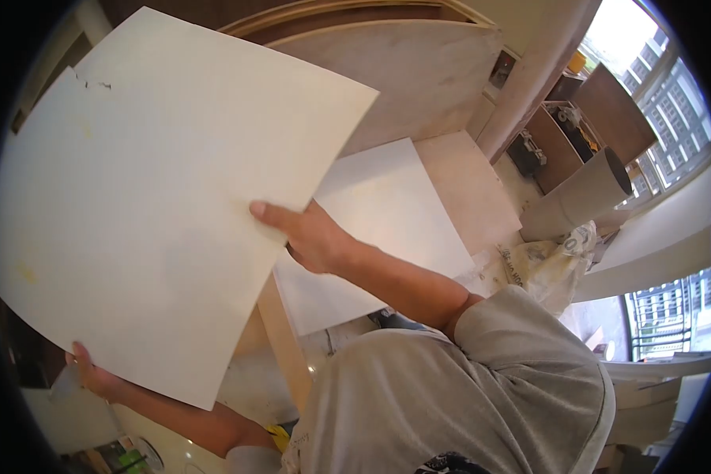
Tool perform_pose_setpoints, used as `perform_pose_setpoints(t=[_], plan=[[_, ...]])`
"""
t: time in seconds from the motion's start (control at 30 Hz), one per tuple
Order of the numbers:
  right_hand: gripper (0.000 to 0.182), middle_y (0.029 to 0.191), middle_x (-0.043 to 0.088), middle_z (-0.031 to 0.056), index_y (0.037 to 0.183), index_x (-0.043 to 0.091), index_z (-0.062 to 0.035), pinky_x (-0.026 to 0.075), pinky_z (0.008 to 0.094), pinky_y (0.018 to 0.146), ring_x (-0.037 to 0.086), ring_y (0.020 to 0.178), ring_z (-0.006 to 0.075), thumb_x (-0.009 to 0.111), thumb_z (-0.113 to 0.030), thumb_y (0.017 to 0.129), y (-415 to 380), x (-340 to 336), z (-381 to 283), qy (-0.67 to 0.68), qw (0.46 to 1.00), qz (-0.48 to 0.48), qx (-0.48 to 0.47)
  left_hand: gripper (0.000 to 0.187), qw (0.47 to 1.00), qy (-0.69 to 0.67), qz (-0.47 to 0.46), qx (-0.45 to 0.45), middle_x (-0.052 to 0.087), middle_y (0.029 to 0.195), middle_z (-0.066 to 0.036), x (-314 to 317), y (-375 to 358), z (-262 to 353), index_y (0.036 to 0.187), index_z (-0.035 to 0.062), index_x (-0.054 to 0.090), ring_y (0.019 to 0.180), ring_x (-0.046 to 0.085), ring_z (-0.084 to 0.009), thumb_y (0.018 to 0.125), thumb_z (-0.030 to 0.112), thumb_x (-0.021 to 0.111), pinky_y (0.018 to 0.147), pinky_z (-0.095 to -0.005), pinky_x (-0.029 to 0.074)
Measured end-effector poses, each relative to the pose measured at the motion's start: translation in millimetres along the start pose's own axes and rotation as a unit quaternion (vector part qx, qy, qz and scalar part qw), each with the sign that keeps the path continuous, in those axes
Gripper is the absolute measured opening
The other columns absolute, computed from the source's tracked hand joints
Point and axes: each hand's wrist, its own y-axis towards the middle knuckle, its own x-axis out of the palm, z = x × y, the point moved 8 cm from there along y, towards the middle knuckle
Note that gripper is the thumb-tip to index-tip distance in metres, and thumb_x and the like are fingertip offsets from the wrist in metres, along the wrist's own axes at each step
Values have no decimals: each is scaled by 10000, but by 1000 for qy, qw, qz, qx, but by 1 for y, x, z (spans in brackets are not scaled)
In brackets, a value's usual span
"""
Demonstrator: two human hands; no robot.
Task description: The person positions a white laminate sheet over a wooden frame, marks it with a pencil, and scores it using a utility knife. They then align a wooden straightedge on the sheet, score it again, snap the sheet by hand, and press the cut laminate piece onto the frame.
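Note:
A large white board [166, 174] fills the left of the head view, tilted and held up in both hands. It has a small crack near its upper left edge and faint yellow smudges. My right hand [312, 233] grips the board's right edge, thumb flat on the white face and fingers hidden behind. At the lower left, my left hand [93, 378] holds the bottom edge, with its thumb on the face and the other fingers mostly out of sight. A second white panel [387, 213] lies below and behind the held board.
A large wooden cabinet-like piece [419, 79] stands at the back, with a bare plywood sheet [466, 186] near it. To the right are a grey tube [577, 197], a crumpled sack [545, 265], an open brown box [557, 142] and a black toolbox [527, 152] by the window.

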Motion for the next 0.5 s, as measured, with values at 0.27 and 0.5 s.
perform_pose_setpoints(t=[0.27,0.5], plan=[[347,1158,628,132,1247,535,22,553,372,845,635,1044,238,602,-204,993,-41,-72,-134,-21,984,106,-140,514,980,-159,-89,-82,573,1280,-166,179,-38,-19,1320,-40,513,1165,548,-295,950,303,606,1030,-401,425],[348,1112,622,125,1248,527,-17,559,427,891,639,1001,301,626,-93,924,14,-175,-276,32,916,256,-309,477,973,163,-161,-14,662,737,-84,380,7,-10,931,-11,700,570,597,-154,930,464,649,543,-304,476]])
